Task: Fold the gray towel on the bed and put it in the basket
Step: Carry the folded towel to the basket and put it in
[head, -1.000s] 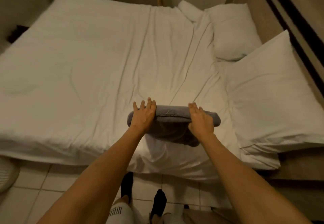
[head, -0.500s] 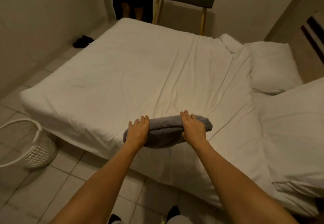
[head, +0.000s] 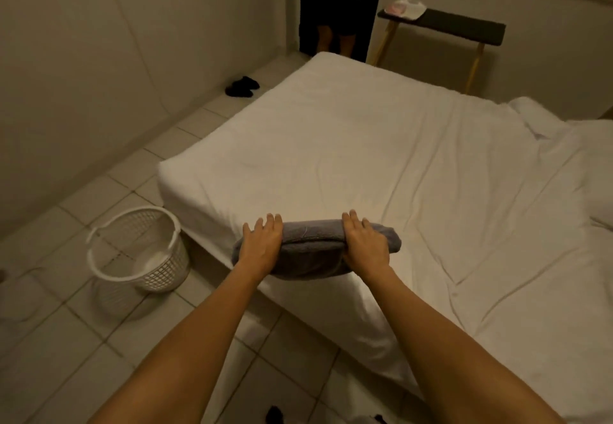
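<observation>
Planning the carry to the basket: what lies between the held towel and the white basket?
In the head view, only the bed's near corner and bare floor tiles lie between the gray towel and the basket.

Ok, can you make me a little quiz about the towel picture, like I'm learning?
1. True or false: the gray towel is already inside the white basket.
2. How many hands hold the towel? A) none B) one C) two
3. Fill in: the basket stands on the ____, on the left hand side of the bed.

Key:
1. False. It is folded and gripped at the bed's edge.
2. C. The left hand and right hand each grip one end.
3. Floor.
</observation>
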### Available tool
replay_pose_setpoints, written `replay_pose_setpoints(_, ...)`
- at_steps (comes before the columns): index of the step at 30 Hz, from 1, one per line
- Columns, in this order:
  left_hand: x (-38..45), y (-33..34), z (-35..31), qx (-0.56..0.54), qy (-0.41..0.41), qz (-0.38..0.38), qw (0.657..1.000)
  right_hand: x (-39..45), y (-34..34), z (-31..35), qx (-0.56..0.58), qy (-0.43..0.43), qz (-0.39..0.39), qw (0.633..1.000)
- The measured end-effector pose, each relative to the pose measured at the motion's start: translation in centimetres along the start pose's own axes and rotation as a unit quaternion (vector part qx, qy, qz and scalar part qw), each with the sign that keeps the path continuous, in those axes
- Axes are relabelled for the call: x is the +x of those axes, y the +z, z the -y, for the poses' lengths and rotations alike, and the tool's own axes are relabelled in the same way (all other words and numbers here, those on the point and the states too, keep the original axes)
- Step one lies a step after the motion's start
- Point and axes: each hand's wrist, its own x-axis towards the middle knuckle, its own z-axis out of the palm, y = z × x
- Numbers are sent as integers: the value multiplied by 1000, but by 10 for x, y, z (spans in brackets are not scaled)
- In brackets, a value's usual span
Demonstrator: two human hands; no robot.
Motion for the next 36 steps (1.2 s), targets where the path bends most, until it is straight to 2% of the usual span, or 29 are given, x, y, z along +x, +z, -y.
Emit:
replay_pose_setpoints(14, -30, 6, 197, -18, -199, 26, 980, 110, 12, 203, -21, -199, 23, 979)
replay_pose_setpoints(21, -25, 13, 280, -32, -271, 52, 961, 170, 33, 291, -9, -268, 65, 961)
replay_pose_setpoints(25, -22, 16, 326, -48, -305, 53, 950, 197, 41, 340, -11, -301, 62, 952)
replay_pose_setpoints(31, -21, 28, 409, -51, -315, 73, 945, 223, 56, 418, -21, -318, 63, 946)
replay_pose_setpoints(36, -16, 30, 478, -59, -278, 83, 955, 234, 65, 479, -16, -280, 72, 957)
